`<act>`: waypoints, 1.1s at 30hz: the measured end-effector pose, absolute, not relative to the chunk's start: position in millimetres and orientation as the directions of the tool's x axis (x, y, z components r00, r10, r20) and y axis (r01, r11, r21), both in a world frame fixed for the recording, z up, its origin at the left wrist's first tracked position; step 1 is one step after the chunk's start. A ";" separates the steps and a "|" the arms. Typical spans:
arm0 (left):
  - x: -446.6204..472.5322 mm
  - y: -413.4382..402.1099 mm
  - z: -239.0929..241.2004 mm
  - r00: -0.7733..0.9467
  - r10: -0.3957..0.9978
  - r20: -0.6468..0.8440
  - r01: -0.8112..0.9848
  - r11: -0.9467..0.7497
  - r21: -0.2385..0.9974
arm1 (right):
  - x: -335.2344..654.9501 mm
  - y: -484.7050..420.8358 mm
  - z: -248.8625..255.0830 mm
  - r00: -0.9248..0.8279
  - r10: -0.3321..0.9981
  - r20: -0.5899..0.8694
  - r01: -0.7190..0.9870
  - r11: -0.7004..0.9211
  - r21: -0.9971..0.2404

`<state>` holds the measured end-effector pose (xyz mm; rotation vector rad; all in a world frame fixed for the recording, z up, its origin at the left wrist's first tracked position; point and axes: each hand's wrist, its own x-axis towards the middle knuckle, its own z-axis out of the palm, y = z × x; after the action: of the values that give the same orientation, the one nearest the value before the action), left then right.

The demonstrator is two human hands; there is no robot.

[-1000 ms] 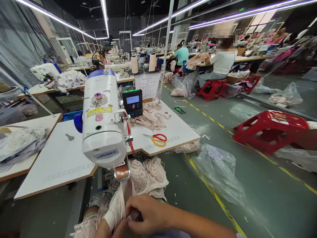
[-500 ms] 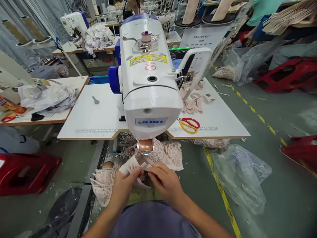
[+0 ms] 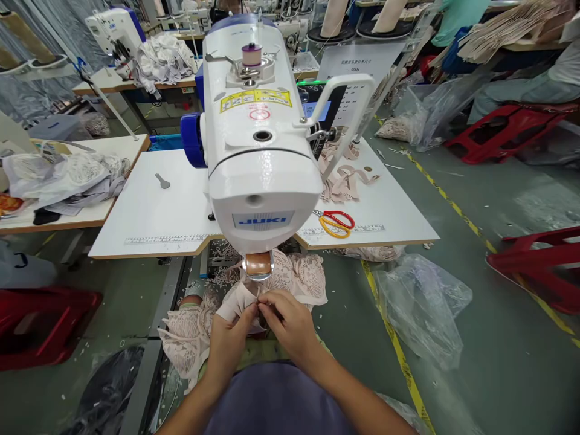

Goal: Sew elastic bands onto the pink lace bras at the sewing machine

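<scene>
Head view: both hands meet just below the sewing machine [image 3: 265, 175], fingertips pinched close together on the beige fabric [image 3: 233, 302]. The left hand [image 3: 230, 338] grips its plain edge from the left, thumb on top; the right hand [image 3: 290, 323] holds it from the right between thumb and fingers. The fabric is in front of the brown roller [image 3: 259, 264], near the lace cups [image 3: 306, 278] to the right; more lace [image 3: 185, 341] hangs beside the left hand. Whether all the lace belongs to one piece, I cannot tell. On the white bench [image 3: 154, 214], red-and-yellow scissors [image 3: 336, 223] lie right of the machine, near beige strips [image 3: 341, 186]; a small grey tool [image 3: 162, 181] lies to the left.
</scene>
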<state>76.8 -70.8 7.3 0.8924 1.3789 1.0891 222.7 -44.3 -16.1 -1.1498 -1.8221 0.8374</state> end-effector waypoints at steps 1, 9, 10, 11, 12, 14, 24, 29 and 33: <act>77.3 -71.0 6.6 -0.106 0.948 -0.299 -0.069 0.293 0.953 | 222.7 -44.1 -16.2 -0.258 0.927 0.272 0.387 0.357 -0.850; 77.3 -70.7 8.4 -0.091 0.951 -0.295 -0.040 0.293 0.955 | 223.4 -41.9 -19.4 -0.249 0.951 0.186 0.362 0.270 -0.892; 76.2 -70.1 8.6 -0.080 0.955 -0.285 -0.020 0.284 0.959 | 224.5 -40.7 -19.8 -0.262 0.948 0.179 0.361 0.268 -0.893; 74.7 -69.5 8.6 -0.068 0.958 -0.277 0.005 0.278 0.961 | 225.9 -39.3 -20.0 -0.283 0.944 0.171 0.363 0.271 -0.892; 73.0 -69.0 8.6 -0.056 0.960 -0.273 0.032 0.275 0.961 | 227.6 -37.7 -19.9 -0.309 0.937 0.164 0.367 0.276 -0.888; 69.7 -68.7 8.3 -0.036 0.962 -0.272 0.094 0.274 0.957 | 231.2 -34.6 -18.9 -0.364 0.919 0.151 0.378 0.294 -0.878; 70.7 -67.2 10.3 0.025 0.945 -0.327 0.024 0.327 0.945 | 238.9 -28.8 -9.2 -0.498 0.861 0.103 0.290 0.277 -0.916; 65.3 -58.3 12.8 0.129 0.919 -0.373 0.063 0.368 0.928 | 237.0 -32.3 -15.4 -0.467 0.883 0.055 0.337 0.236 -0.911; 62.5 -62.2 9.2 0.097 0.934 -0.343 0.133 0.329 0.935 | 237.1 -33.6 -16.5 -0.454 0.889 0.063 0.367 0.251 -0.896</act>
<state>62.5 -62.2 9.2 1.0853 1.3472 0.8119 237.1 -33.6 -16.5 -1.1393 -1.9452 1.1597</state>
